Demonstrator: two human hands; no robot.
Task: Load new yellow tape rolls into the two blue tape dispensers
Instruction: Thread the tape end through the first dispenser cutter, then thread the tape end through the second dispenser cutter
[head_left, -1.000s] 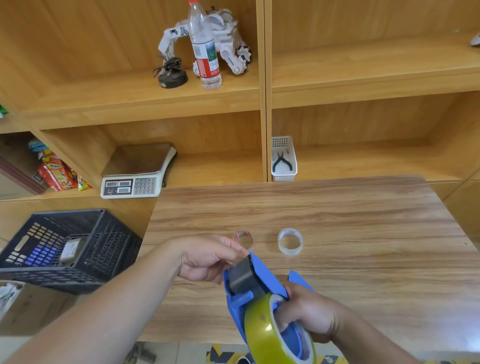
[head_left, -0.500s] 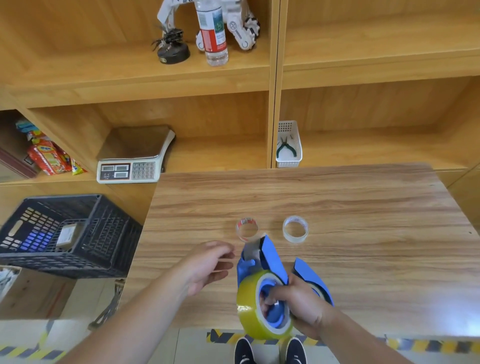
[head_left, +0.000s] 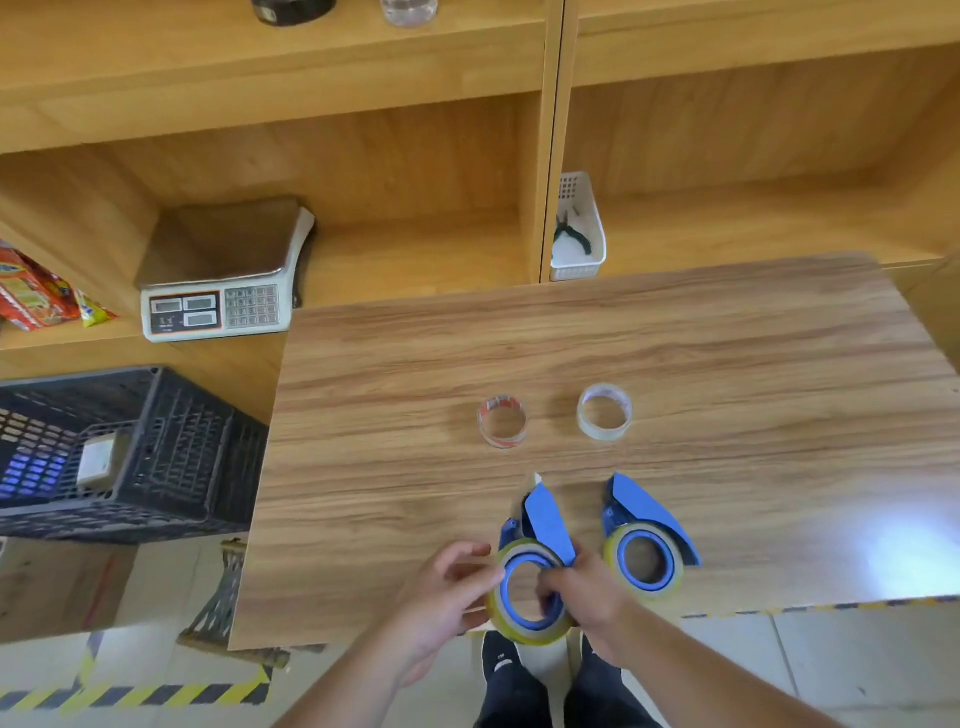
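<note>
Two blue tape dispensers lie side by side at the near edge of the wooden table (head_left: 675, 353), each with a yellow tape roll on its hub. My right hand (head_left: 587, 597) grips the left dispenser (head_left: 543, 519) at its hub, fingers inside the ring of its yellow roll (head_left: 501, 618). My left hand (head_left: 447, 587) touches that roll's left rim with its fingertips. The right dispenser (head_left: 641, 512) with its yellow roll (head_left: 647, 587) rests untouched on the table. Two empty clear tape cores, one red-printed (head_left: 502, 422) and one plain (head_left: 604, 413), stand farther back.
A white basket with pliers (head_left: 579, 234) sits on the shelf behind the table. A weighing scale (head_left: 223, 291) stands on the left shelf beside snack packets (head_left: 36, 296). A dark plastic crate (head_left: 119, 452) lies left of the table. My shoes (head_left: 545, 680) show below the table edge.
The left dispenser has come down from mid-air to the table's near edge beside the other one. My left hand moved in to touch its roll. The camera has tilted downward.
</note>
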